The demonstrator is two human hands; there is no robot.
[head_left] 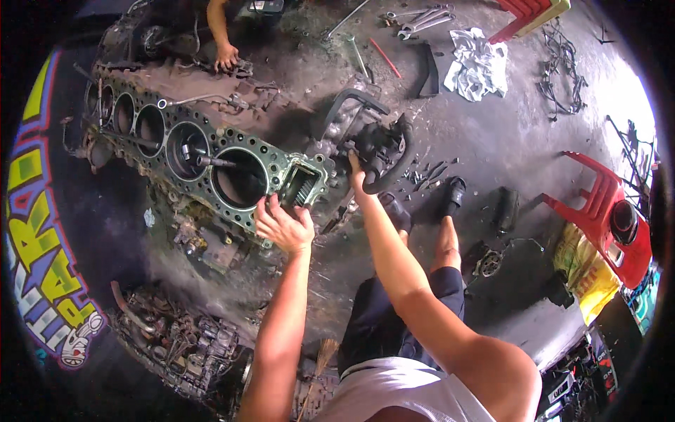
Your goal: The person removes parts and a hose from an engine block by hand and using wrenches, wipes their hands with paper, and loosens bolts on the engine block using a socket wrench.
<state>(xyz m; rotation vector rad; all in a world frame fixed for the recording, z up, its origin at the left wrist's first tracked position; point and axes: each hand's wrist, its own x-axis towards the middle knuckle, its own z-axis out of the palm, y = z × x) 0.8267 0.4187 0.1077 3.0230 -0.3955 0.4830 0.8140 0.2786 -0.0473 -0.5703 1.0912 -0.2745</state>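
Observation:
A long engine block [225, 141] with open cylinder bores lies diagonally across the upper left, and a metal shaft [214, 161] projects from one bore. My left hand [283, 224] rests at the block's near right end, fingers apart and curved over the edge beside a rectangular opening [302, 184]. My right hand [356, 170] grips a dark metal assembly with a black hose [380, 141] just beyond that end; some fingertips are hidden. My feet in black sandals [455, 193] stand on the floor, with small loose metal pieces [425, 174] near them.
A co-worker's hand [225, 56] touches parts beyond the block. Wrenches [418, 21], white rags [471, 63] and wire harnesses [559, 70] lie on the floor [513, 126]. A red plastic chair [590, 183] and yellow sack [583, 264] are right; another engine [183, 344] is lower left.

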